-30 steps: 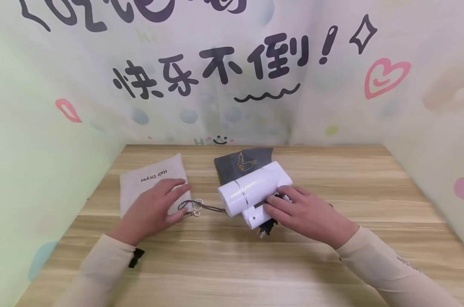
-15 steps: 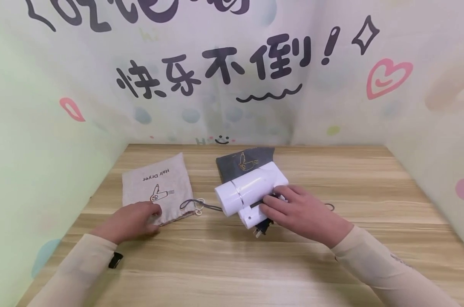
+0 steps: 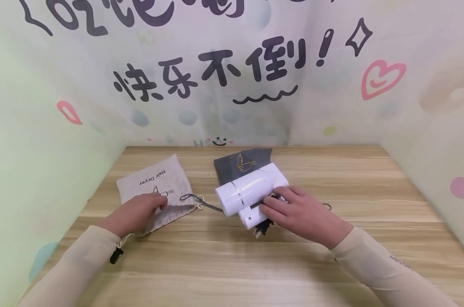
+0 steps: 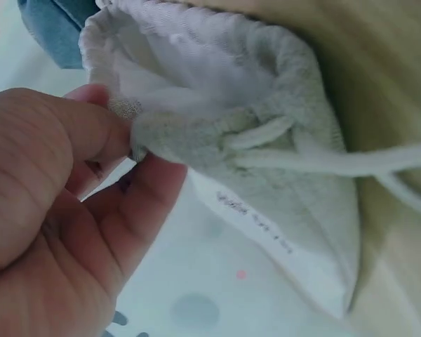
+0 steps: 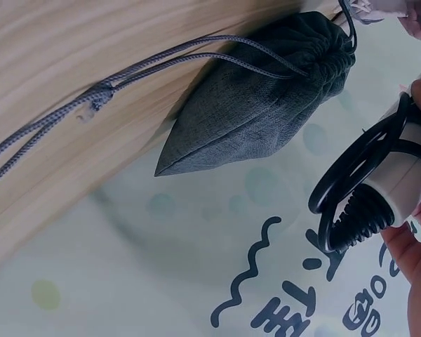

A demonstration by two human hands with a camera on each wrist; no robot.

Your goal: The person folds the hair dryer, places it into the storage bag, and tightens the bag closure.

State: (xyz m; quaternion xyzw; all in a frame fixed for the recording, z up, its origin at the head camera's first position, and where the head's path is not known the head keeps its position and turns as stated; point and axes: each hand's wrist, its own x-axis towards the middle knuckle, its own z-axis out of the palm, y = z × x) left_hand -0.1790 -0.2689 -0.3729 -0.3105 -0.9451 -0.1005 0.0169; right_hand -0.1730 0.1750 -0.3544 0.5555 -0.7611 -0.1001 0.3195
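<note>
In the head view, my left hand [image 3: 137,213] is at the near edge of a pale cloth drawstring bag [image 3: 143,177] printed "Hair Dryer". Thumb and fingers pinch the bag's gathered rim [image 4: 172,137] in the left wrist view, and its mouth gapes with white lining showing. My right hand [image 3: 306,217] grips a white hair dryer [image 3: 251,187] by its folded handle, barrel pointing left. Black cord [image 5: 361,221] is looped around the handle, and the plug [image 3: 260,232] hangs below it. The right palm is hidden in the head view.
A dark grey drawstring bag [image 3: 226,166] with a gold dryer print lies behind the hair dryer, partly covered by it in the head view. Its grey cord [image 5: 102,91] trails over the wooden table [image 3: 232,273]. A printed cloth wall [image 3: 216,119] stands at the back.
My left hand has moved left from the pale bag's drawstring end to its near edge, and the rim is now lifted with the mouth spread. The right hand and hair dryer have barely shifted.
</note>
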